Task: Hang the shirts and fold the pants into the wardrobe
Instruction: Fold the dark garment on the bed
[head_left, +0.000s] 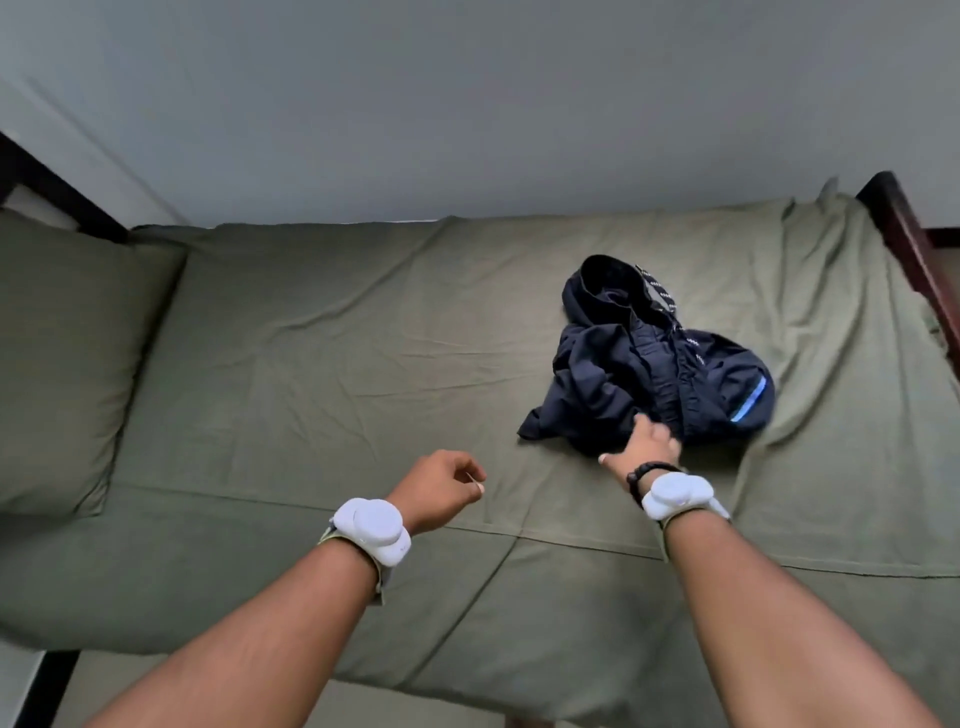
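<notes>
A crumpled dark navy garment (639, 358) with a light blue stripe and a patterned drawstring lies in a heap on the right part of the bed (363, 353). My right hand (644, 444) is at the heap's near edge, fingers tucked into the fabric and partly hidden by it. My left hand (439, 488) hovers over the bare sheet to the left of the garment, fingers loosely curled, holding nothing. Both wrists carry white bands. No wardrobe or hanger is in view.
The bed is covered with an olive green sheet. A matching pillow (62, 358) lies at the left end. Dark wooden bed frame posts (909, 244) stand at the right and far left. A pale wall (467, 104) runs behind the bed.
</notes>
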